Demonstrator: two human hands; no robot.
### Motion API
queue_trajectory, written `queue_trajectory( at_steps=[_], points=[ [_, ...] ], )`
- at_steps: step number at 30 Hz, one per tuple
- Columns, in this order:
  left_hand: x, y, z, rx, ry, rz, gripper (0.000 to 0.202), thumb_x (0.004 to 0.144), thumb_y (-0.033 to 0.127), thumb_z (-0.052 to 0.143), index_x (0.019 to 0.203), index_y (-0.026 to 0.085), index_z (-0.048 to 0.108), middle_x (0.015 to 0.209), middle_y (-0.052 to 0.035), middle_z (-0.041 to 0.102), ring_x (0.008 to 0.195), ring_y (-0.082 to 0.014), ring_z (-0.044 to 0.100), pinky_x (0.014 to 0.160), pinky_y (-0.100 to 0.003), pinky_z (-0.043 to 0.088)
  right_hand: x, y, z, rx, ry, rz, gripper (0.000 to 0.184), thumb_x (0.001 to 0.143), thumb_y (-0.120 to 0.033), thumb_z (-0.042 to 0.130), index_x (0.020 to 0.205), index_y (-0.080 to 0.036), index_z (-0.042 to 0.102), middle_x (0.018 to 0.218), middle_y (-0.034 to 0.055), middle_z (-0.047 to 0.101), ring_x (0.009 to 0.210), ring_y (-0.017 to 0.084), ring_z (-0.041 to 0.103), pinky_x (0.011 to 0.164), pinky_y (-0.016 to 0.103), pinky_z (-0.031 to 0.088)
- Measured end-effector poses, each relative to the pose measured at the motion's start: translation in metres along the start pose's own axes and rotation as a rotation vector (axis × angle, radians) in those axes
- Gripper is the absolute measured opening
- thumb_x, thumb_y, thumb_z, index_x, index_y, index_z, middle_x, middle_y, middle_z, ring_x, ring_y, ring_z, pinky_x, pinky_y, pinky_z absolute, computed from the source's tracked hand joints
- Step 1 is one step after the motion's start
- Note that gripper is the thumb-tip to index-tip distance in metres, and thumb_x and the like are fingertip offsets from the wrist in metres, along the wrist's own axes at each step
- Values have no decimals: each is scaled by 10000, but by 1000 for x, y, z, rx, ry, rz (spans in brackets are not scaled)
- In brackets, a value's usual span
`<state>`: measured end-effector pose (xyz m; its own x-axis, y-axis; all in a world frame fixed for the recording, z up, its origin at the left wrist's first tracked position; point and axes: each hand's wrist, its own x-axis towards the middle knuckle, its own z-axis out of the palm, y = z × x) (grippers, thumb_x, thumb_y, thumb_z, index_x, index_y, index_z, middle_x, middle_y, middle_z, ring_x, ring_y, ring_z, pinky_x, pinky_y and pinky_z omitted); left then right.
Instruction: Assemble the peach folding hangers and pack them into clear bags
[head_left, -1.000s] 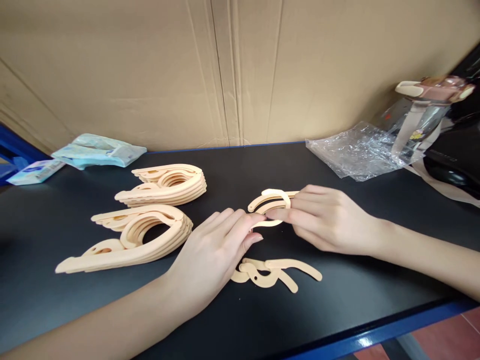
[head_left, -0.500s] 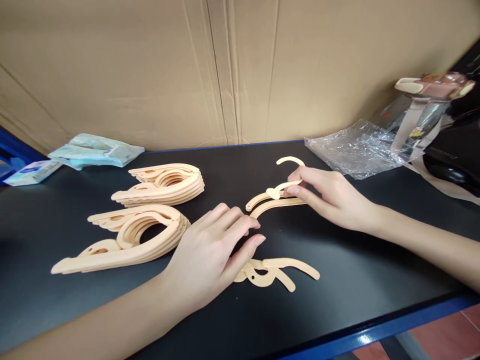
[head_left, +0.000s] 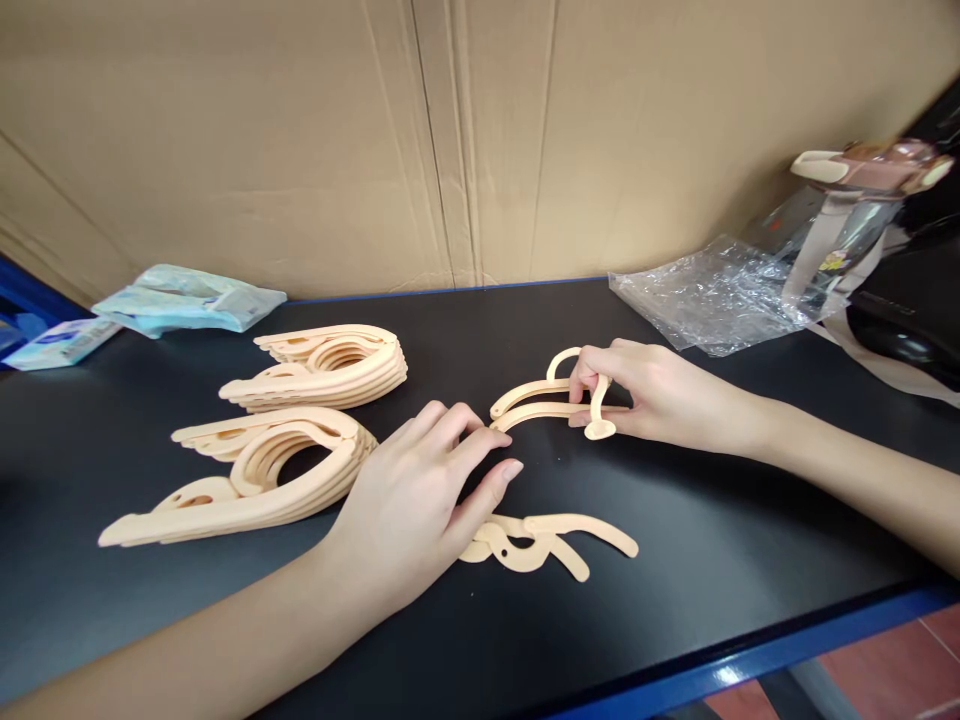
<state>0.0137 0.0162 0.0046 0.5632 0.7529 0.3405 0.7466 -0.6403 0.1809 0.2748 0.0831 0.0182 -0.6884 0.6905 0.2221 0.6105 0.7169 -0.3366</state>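
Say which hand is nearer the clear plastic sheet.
Right. The right hand is on the near side of the clear plastic sheet, a little to its left; the left hand is farther left and nearer the person.

You have two hands in view, left hand point(head_left: 420, 490) and right hand point(head_left: 667, 395); two stacks of beige hangers point(head_left: 292, 506) point(head_left: 337, 384), each perhaps five deep, though the layers are hard to part; one jointed beige piece point(head_left: 526, 558), two curved beige arms point(head_left: 544, 409) point(head_left: 525, 392) and one hook point(head_left: 600, 430); two packets point(head_left: 191, 300) point(head_left: 64, 345), one clear plastic bag point(head_left: 712, 300) and one bottle point(head_left: 874, 178)
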Motion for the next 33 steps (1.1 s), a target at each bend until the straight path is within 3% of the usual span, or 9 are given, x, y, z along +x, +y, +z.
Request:
queue_trajectory(
  at_steps=[5,9,12,18,21,25,29,33],
  points=[
    [-1,-1,0,-36,7,-25,303,1027,336,436,1192,155,614,1013,-52,656,903,-237,574,745,-368,467,-2,-15,4,188,29,90,226,837,-211,680,816,-232,455,755,-49,643,602,112,550,573,242,393],
    [-3,-1,1,-136,35,-67,379,1018,364,463,1345,172,459,1100,-49,643,937,-207,597,813,-355,483,-4,-30,6,416,95,167,234,823,-174,655,790,-234,431,769,-46,672,629,108,608,586,230,446],
    [-2,0,1,-115,29,-59,419,1026,362,450,1408,200,397,1086,-35,642,922,-206,590,817,-358,476,-6,-37,7,451,72,157,225,835,-156,638,792,-236,432,786,-40,687,646,109,637,595,224,470],
    [2,0,0,-20,-21,39,359,1040,336,411,1347,166,489,1072,-49,639,912,-244,541,774,-387,448,-6,-36,8,380,30,80,249,865,-160,648,797,-238,421,842,-38,716,684,108,662,621,223,484],
    [2,0,0,-30,-59,41,355,1039,345,413,1326,159,508,1097,-66,616,926,-250,530,779,-398,445,-5,-38,9,407,-13,66,168,883,-158,636,832,-227,492,901,-22,722,730,108,674,656,225,498],
    [3,0,1,-79,-105,29,286,1044,341,386,1173,183,587,1123,-66,583,956,-251,516,794,-411,442,-4,-42,9,515,-47,28,76,902,-200,644,894,-211,569,956,-10,701,781,100,669,699,221,507],
    [3,1,1,-107,-126,-7,289,1049,322,361,1123,188,606,1066,-61,571,939,-248,509,794,-418,441,-5,-41,9,673,-80,96,111,933,-248,612,891,-215,514,1025,20,698,922,146,680,795,283,529],
    [3,0,1,-143,-101,-27,283,1049,297,361,1106,193,618,1016,-46,575,914,-227,521,795,-396,443,-6,-37,10,757,-61,98,117,950,-231,575,881,-220,481,1037,23,683,938,159,661,846,338,518]
  ],
)
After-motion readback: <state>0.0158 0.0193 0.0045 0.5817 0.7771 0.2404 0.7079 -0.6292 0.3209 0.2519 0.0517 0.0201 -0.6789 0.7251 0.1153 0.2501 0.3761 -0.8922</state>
